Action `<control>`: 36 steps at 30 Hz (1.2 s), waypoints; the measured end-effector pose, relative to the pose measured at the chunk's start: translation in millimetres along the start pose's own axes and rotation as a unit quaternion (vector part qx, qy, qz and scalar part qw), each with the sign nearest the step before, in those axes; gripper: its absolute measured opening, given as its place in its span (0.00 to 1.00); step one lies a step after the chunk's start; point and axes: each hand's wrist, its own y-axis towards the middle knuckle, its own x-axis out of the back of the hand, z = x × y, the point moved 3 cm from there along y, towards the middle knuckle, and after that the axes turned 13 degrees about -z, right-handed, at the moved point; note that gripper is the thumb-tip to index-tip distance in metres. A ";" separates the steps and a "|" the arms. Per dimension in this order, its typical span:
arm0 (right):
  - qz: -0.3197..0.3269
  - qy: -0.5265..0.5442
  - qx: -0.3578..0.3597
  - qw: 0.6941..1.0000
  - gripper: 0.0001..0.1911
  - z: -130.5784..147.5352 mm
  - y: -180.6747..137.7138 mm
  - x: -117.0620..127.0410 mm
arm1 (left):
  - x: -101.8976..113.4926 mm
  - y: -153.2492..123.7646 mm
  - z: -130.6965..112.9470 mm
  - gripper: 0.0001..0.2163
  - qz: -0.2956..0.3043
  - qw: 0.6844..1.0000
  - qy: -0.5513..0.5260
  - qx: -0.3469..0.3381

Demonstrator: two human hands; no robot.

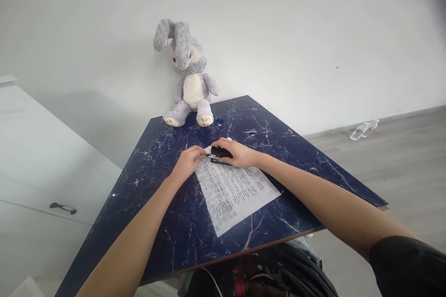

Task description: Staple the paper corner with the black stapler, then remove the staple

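Note:
A black stapler (pixel 221 151) is in my right hand (pixel 237 152), whose fingers wrap over its top from the right. Its jaws are apart, with a metal strip showing between them at the left end. My left hand (pixel 191 158) is closed, thumb and fingertips pinched together right at that left end. What the pinch holds is too small to make out. Beneath both hands a printed sheet of paper (pixel 237 195) lies at a slant, covered in lines of dark text. Its upper edge is partly hidden by my hands and the stapler.
The dark blue marbled table (pixel 181 241) carries a grey plush rabbit (pixel 190 79) at its back edge, against the wall. A small dark object (pixel 251 132) lies beyond my right hand. White drawers (pixel 42 162) stand at left; plastic bottles (pixel 360 131) lie on the floor at right.

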 end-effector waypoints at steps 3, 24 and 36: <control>0.003 -0.006 -0.005 1.000 0.27 0.1 -0.8 0.4 | 9.3 -2.4 7.3 0.08 0.021 1.000 -0.015 0.003; -0.035 0.144 0.043 0.988 0.26 26.0 4.7 7.2 | 2.9 0.0 -42.6 0.11 0.004 0.992 -0.111 0.055; -0.003 -0.027 0.040 0.999 0.25 52.5 12.7 -2.6 | 6.7 -9.9 -23.9 0.19 0.068 0.987 -0.111 0.091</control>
